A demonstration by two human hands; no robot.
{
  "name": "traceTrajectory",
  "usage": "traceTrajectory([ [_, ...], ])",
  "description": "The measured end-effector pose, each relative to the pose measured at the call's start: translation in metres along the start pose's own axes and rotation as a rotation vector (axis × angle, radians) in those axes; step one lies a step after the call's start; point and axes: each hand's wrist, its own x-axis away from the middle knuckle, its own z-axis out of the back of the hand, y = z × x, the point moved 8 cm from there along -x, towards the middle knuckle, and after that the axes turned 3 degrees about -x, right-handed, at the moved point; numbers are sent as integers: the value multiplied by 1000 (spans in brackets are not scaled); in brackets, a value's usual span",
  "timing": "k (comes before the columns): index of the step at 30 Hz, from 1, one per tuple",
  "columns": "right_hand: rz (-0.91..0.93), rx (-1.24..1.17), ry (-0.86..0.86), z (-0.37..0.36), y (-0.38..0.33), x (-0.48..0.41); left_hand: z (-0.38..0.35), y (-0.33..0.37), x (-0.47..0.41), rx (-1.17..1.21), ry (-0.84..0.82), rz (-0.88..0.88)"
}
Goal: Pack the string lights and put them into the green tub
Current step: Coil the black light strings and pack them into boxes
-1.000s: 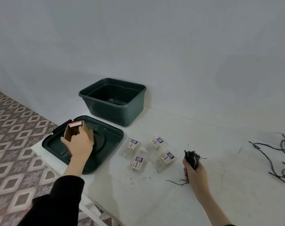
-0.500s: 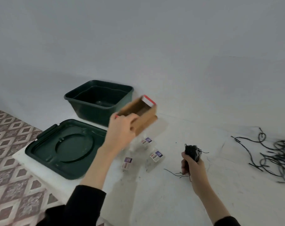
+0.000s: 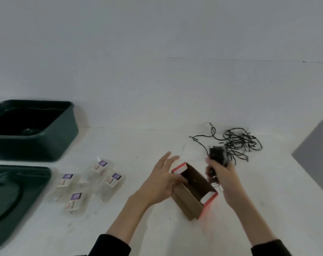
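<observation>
My left hand (image 3: pixel 161 183) steadied the open box (image 3: pixel 193 191), fingers spread along its side, my right hand (image 3: pixel 220 174) clenched around a bundled light string (image 3: pixel 217 155) just beside it, tub (image 3: pixel 33 130) far left.

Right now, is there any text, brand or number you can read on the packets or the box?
None is legible.
Four clear packets: purple-and-white labels, print too blurred to read.
Cardboard box: red and white end flaps, no readable text.
Green tub and lid: no visible markings.
</observation>
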Motion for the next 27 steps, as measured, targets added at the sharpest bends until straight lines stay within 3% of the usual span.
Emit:
traceTrajectory([
  [2,-73,25,-2,2,15,11,5,5,-2,26,169,80],
  [4,-96,-76,59,10,20,19,12,7,8,131,336,289],
  [6,-160,-247,64,10,27,28,-1,8,18,333,314,505],
  [7,-212,-314,38,6,33,33,-10,9,18,395,262,531],
  [11,-369,-341,-179,-14,43,52,-21,7,4,401,38,411],
  [15,-161,-453,-214,-11,-11,37,-1,-3,9,394,44,416],
  [19,24,-501,-410,-38,-60,26,-17,17,19,166,-148,447],
  [24,27,-266,-692,-76,-36,30,-20,13,7,151,-377,323],
  [27,56,15,-739,-74,-10,33,-15,7,1,460,-391,312],
])
